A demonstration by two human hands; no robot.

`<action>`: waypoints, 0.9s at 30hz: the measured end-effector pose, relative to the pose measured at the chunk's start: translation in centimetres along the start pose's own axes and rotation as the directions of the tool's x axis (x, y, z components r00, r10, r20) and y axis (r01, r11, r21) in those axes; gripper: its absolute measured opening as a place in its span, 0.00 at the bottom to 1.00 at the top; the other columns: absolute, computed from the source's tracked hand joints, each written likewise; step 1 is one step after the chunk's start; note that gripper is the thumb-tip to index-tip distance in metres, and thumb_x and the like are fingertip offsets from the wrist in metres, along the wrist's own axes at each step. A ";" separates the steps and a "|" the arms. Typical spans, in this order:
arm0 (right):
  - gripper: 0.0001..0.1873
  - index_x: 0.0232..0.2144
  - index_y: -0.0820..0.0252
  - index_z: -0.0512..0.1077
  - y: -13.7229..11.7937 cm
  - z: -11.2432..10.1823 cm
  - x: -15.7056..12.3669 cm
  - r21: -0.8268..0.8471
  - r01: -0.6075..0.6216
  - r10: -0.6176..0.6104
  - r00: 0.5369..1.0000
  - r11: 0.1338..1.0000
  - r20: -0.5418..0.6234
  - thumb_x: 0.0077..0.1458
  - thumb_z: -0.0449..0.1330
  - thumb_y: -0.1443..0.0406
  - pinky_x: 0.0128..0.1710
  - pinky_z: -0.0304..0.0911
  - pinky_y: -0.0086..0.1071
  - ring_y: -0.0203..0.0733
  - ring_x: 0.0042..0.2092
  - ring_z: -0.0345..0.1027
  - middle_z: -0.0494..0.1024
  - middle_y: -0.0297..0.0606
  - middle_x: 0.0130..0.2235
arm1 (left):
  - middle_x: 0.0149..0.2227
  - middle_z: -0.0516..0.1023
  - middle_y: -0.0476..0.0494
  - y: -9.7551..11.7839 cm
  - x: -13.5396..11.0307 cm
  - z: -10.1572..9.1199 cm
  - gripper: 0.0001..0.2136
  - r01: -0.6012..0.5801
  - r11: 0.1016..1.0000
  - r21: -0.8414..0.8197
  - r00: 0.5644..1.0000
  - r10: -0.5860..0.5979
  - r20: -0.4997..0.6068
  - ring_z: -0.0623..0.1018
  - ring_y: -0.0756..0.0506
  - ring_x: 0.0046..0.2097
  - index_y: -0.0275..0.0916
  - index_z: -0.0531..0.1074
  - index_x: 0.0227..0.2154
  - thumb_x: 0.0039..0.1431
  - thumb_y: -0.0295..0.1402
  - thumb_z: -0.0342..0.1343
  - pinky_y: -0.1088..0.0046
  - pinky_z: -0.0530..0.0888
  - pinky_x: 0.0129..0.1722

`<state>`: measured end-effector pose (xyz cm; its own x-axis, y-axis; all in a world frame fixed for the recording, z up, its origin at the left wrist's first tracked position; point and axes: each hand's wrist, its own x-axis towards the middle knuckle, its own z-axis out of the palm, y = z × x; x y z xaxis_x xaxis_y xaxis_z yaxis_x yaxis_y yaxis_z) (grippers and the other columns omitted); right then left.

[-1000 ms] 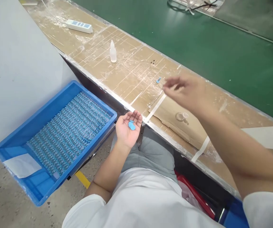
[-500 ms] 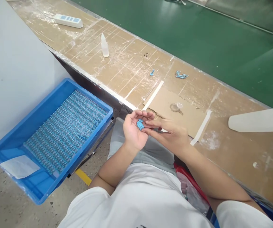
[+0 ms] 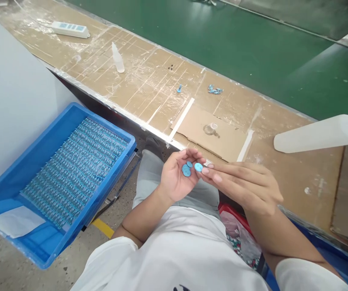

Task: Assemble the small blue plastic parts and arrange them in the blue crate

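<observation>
Small blue round discs (image 3: 186,170) lie in the cupped palm of my left hand (image 3: 176,184), whose fingers curl up around them. With thumb and fingertips, my right hand (image 3: 246,186) pinches one blue disc (image 3: 198,166) by its edge, just beside the left palm. Its flat face is turned up. Both hands are over my lap at the bench's near edge. Beyond them, on a cardboard sheet (image 3: 192,129) taped to the bench, sits a small clear round cap or dish (image 3: 210,128) with a wet-looking stain.
A blue tray (image 3: 101,202) at left holds rows of small blue parts (image 3: 76,169) and a white paper (image 3: 16,221). On the bench (image 3: 143,93) are a dropper bottle (image 3: 118,58), a power strip (image 3: 70,29), small blue pieces (image 3: 215,89) and a large white bottle (image 3: 316,135).
My right hand has drawn back to the right, with one disc now showing in its fingertips. The stacked discs in my left palm have spread apart. The view has shifted slightly.
</observation>
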<state>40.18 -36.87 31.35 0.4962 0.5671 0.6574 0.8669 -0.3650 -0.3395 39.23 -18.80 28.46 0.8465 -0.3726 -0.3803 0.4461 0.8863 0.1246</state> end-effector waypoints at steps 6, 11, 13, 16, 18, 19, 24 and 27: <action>0.24 0.57 0.51 0.72 0.3 -1.3 0.3 -0.136 0.193 -0.191 0.981 0.972 0.034 0.61 0.60 0.72 0.41 0.79 0.34 0.46 0.48 0.78 0.81 0.36 0.49 | 0.38 0.81 0.43 -1.8 -0.2 -0.5 0.07 0.023 0.997 0.079 0.999 -0.025 0.021 0.80 0.49 0.39 0.35 0.79 0.36 0.57 0.33 0.63 0.76 0.76 0.40; 0.24 0.56 0.44 0.72 1.6 -0.3 0.0 -0.158 0.111 -0.115 0.993 0.981 -0.013 0.60 0.64 0.70 0.41 0.79 0.34 0.44 0.45 0.79 0.82 0.31 0.47 | 0.38 0.82 0.43 -2.2 0.5 -0.9 0.06 -0.036 0.996 0.076 0.999 0.037 -0.015 0.80 0.50 0.40 0.35 0.80 0.36 0.56 0.30 0.67 0.77 0.76 0.41; 0.24 0.55 0.48 0.73 1.8 0.2 0.1 -0.148 0.086 -0.094 0.994 0.985 -0.051 0.58 0.65 0.70 0.42 0.78 0.34 0.44 0.45 0.79 0.82 0.33 0.46 | 0.38 0.82 0.43 -2.1 0.9 -1.0 0.06 -0.056 0.997 0.061 0.998 0.058 -0.019 0.81 0.50 0.41 0.35 0.80 0.37 0.57 0.29 0.66 0.77 0.77 0.42; 0.21 0.51 0.48 0.76 2.1 0.6 0.7 -0.115 0.070 -0.077 0.996 0.991 -0.053 0.56 0.68 0.69 0.44 0.77 0.32 0.42 0.44 0.79 0.83 0.33 0.44 | 0.38 0.82 0.44 -1.9 1.8 -1.1 0.04 -0.096 0.994 0.045 0.994 0.099 -0.046 0.81 0.50 0.40 0.36 0.80 0.37 0.59 0.27 0.63 0.78 0.78 0.41; 0.15 0.46 0.48 0.79 3.1 0.5 1.4 -0.084 0.019 -0.021 1.000 0.996 -0.022 0.56 0.69 0.65 0.43 0.76 0.31 0.41 0.42 0.80 0.84 0.32 0.41 | 0.38 0.82 0.44 -1.5 2.4 -1.1 0.03 -0.124 0.991 0.045 0.987 0.128 -0.095 0.82 0.51 0.40 0.37 0.79 0.37 0.61 0.27 0.61 0.79 0.78 0.40; 0.10 0.42 0.48 0.80 4.2 0.5 1.7 -0.072 -0.043 0.041 0.999 0.997 -0.032 0.56 0.69 0.62 0.42 0.76 0.32 0.41 0.40 0.80 0.84 0.32 0.39 | 0.38 0.82 0.45 -1.2 2.6 -1.1 0.03 -0.134 0.990 0.049 0.983 0.139 -0.122 0.82 0.51 0.40 0.37 0.79 0.37 0.62 0.27 0.60 0.79 0.78 0.40; 0.15 0.38 0.56 0.80 16.0 0.8 3.1 -0.090 -0.652 0.608 0.740 0.753 -0.288 0.59 0.61 0.53 0.39 0.73 0.39 0.46 0.36 0.78 0.83 0.41 0.37 | 0.39 0.82 0.47 0.6 3.4 -1.2 0.06 -0.146 0.988 0.041 0.971 0.151 -0.183 0.82 0.54 0.37 0.38 0.78 0.38 0.65 0.25 0.56 0.84 0.78 0.36; 0.18 0.40 0.59 0.79 24.4 1.9 3.3 -0.162 -0.800 0.765 0.600 0.578 -0.234 0.56 0.62 0.52 0.45 0.70 0.43 0.49 0.37 0.76 0.83 0.43 0.37 | 0.40 0.81 0.47 1.4 3.7 -1.4 0.06 -0.165 0.986 0.029 0.967 0.168 -0.189 0.81 0.55 0.36 0.37 0.78 0.37 0.64 0.24 0.56 0.87 0.77 0.34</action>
<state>63.07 -42.46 23.96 0.9497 -0.1120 0.2923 0.0963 -0.7840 -0.6132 42.55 -18.54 25.98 0.8388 -0.1595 -0.5205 0.3082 0.9273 0.2125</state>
